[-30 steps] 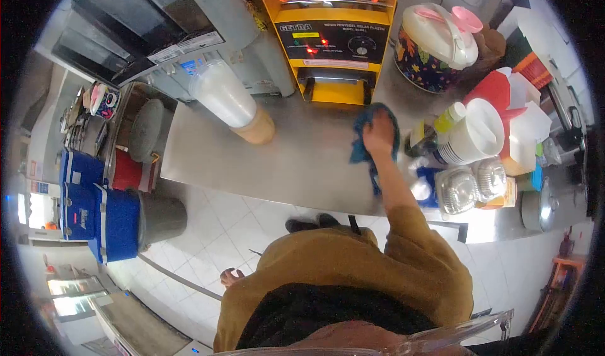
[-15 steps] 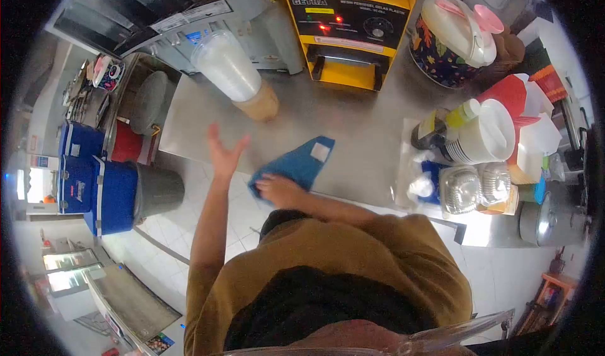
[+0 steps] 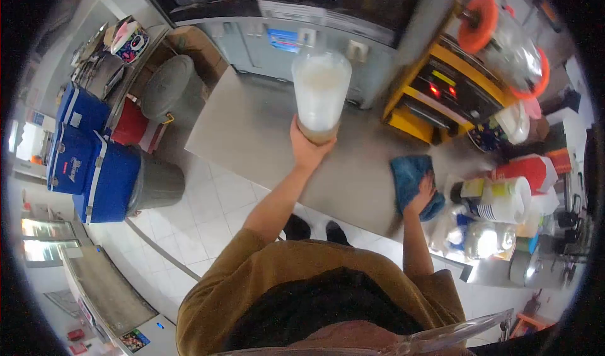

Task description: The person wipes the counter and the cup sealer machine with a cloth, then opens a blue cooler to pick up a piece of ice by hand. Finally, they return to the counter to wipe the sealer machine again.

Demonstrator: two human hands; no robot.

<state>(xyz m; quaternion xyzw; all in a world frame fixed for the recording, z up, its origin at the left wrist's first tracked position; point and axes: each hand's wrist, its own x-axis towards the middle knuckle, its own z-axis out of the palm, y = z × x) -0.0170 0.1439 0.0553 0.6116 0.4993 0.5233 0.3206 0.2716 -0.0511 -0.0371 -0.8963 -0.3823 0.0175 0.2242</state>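
Note:
My left hand [image 3: 310, 148] is wrapped round the lower end of a tall stack of clear plastic cups [image 3: 321, 91], with the stack's brownish base just above my fingers. It stands over the steel counter [image 3: 265, 123], toward the back. Farther right, a blue cloth [image 3: 409, 176] lies bunched on the counter near its front edge. My right hand [image 3: 423, 195] is pressed onto the cloth's right side, gripping it, with the fingers slightly blurred.
A yellow and black cup sealing machine [image 3: 435, 91] stands at the back right. Along the right end are a stack of white tubs [image 3: 513, 198], clear plastic containers [image 3: 488, 239] and a red box [image 3: 523, 170]. Blue coolers [image 3: 113, 179] and a grey bin [image 3: 161, 183] stand at the left.
My left hand, empty and spread before, now holds the cup stack. My right hand has moved the cloth rightward along the counter. The view has turned left.

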